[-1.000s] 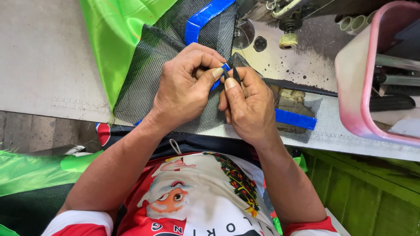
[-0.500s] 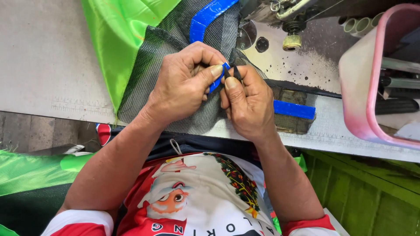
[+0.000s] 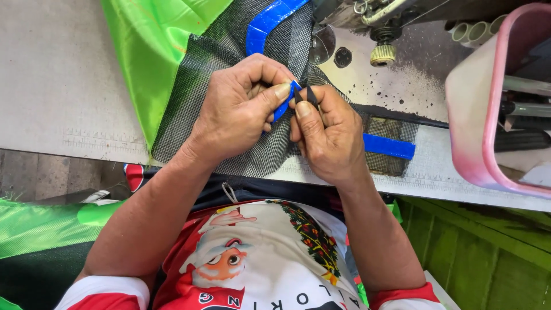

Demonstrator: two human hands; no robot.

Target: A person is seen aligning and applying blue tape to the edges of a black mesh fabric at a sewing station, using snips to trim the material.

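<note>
Hands meet over the grey desk (image 3: 51, 97): the left hand (image 3: 238, 109) pinches the blue binding tape (image 3: 285, 102) on dark grey mesh fabric (image 3: 198, 86), while the right hand (image 3: 327, 135) grips small black snips (image 3: 305, 95) touching that tape. Bright green satin cloth (image 3: 152, 46) lies beside the mesh.

The black mesh fabric (image 3: 229, 86) looked open-weave and matt, edged with smooth, slightly shiny blue binding tape (image 3: 265, 26). The bright green cloth (image 3: 152, 43) was satiny and glossy, creased in folds. The table (image 3: 54, 80) had a dull, worn grey surface. The sewing machine (image 3: 373, 17) was scuffed metal, and the pink tub (image 3: 488, 126) was smooth plastic.
</note>
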